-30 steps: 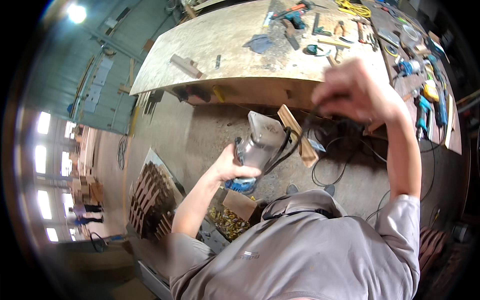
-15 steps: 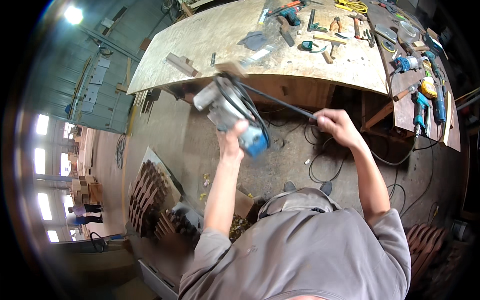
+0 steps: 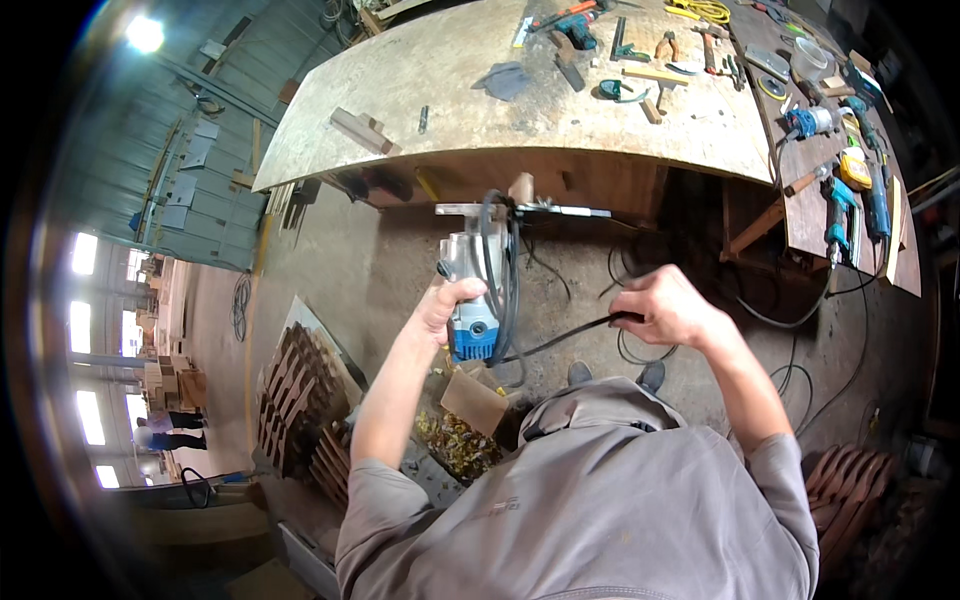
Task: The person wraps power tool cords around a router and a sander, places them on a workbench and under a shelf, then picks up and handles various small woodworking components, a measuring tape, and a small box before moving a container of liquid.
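Cord looped lengthwise along the router. A moment ago its run to the right hand left near the plate end; now it leaves near the blue motor end, which suggests the winding has passed through part of a turn. The left hand has its fingers wrapped round the router's body, thumb laid across it. The right fingers are pinched narrow on the cord, apart from the router and to its right. Viewed from here, the router is held above the floor, short of the counter.

Lamp glare top L — windows overexp. — edges bent, blk.
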